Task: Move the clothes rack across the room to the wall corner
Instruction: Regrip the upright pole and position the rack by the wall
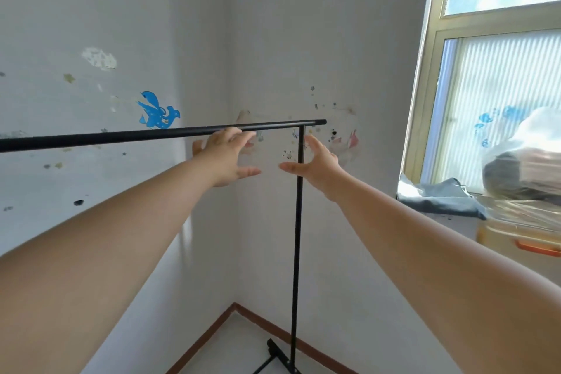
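Observation:
A black clothes rack (297, 237) stands by the wall corner (233, 222); its horizontal top bar runs from the left edge to the right end near the upright post, and its foot rests on the floor below. My left hand (224, 158) is stretched out just under the top bar, fingers spread, fingertips at the bar but not wrapped around it. My right hand (318, 167) is open beside the upright post, thumb crossing in front of it, not gripping. Nothing hangs on the rack.
White walls with stickers, a blue dolphin sticker (158, 112) on the left wall. A window (498, 100) is at right, with grey cloth (443, 200), a plastic bag (525, 161) and a box (522, 240) on and below its sill. Brown skirting (209, 334) edges the floor.

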